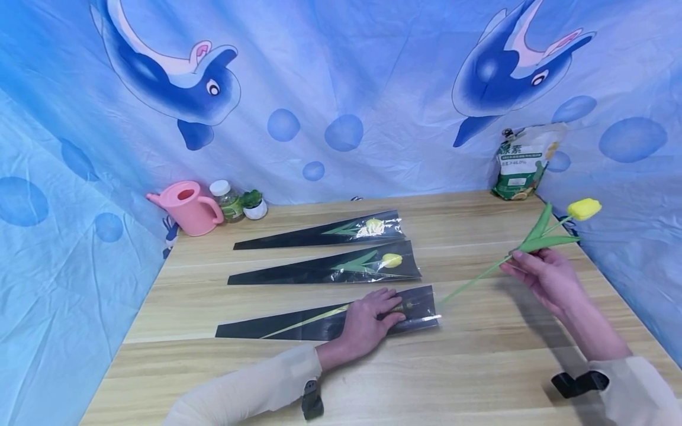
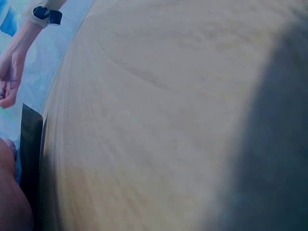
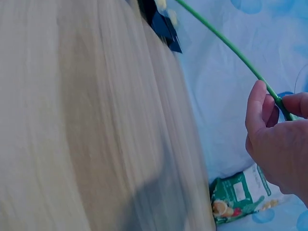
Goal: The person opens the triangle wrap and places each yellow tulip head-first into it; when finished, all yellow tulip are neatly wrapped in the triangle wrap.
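My right hand [image 1: 549, 278] pinches an artificial yellow tulip [image 1: 584, 209] by its green stem, just below the leaves, over the right side of the table. The stem slants down left, its lower end by the wide mouth of the nearest black flower sleeve [image 1: 245, 330]. On that sleeve my left hand [image 1: 367, 319] rests with fingers spread, covering part of it. The right wrist view shows the green stem [image 3: 226, 41] between thumb and fingers. Behind lie two more sleeves, a middle one [image 1: 277, 274] and a far one [image 1: 282, 238], each with a yellow tulip inside.
At the back left stand a pink watering can [image 1: 194, 213], a jar with a white lid [image 1: 228, 201] and a small potted plant [image 1: 254, 205]. A green and white bag [image 1: 522, 163] stands at the back right corner of the wooden table [image 1: 479, 378]. A blue dolphin curtain [image 1: 394, 106] hangs behind.
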Motion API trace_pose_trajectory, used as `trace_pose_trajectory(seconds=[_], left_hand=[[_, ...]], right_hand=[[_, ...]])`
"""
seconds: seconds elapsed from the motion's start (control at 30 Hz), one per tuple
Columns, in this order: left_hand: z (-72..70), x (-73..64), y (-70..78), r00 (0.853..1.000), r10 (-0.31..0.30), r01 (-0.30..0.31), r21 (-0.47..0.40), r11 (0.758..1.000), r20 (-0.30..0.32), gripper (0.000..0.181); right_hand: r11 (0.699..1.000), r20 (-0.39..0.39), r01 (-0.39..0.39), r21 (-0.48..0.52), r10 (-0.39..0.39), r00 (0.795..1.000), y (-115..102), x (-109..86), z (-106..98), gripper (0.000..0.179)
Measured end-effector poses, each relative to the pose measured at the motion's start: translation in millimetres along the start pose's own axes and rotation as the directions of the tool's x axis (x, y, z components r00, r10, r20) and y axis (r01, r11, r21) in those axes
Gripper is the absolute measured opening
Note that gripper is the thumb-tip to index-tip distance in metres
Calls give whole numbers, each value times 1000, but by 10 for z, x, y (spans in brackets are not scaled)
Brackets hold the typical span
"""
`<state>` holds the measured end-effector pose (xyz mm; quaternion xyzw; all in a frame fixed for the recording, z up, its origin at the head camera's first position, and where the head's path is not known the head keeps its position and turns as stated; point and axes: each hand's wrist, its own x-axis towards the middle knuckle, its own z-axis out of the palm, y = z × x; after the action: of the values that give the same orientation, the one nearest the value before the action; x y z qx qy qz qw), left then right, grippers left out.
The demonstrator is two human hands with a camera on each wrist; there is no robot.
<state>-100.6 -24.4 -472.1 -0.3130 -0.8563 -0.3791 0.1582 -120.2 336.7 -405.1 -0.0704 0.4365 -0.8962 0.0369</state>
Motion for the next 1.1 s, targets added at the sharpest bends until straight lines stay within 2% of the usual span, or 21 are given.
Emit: trace_pose_trajectory(seconds=[0.17,0.37,0.7,0.83,1.0,1.1], left_hand=[[6,3,-1,1000,-1,1,-6,1000,-4,38],[4,6,13,1000,-18,18,-28,999,-2,37],[17,17,17,1000,3,-4,-39,999,-19,37],[31,22,20,1000,-3,2,-57,998,-15,35],[39,25,25,1000,-9,8,-71,997,-16,34],[39,23,27,1000,-11,9,-75,997,-22,35]], right_hand=[[1000,-29,12,3,-12,1000,90,-34,92,19],[998,-52,62,18,-61,997,236,-76,203,18],[996,-124,70,-61,-77,989,495,-195,422,15],[995,-171,79,-63,-89,981,603,-234,520,14],[988,-214,138,-76,-151,965,729,-253,594,17],[988,-243,128,-85,-146,959,775,-275,604,15]])
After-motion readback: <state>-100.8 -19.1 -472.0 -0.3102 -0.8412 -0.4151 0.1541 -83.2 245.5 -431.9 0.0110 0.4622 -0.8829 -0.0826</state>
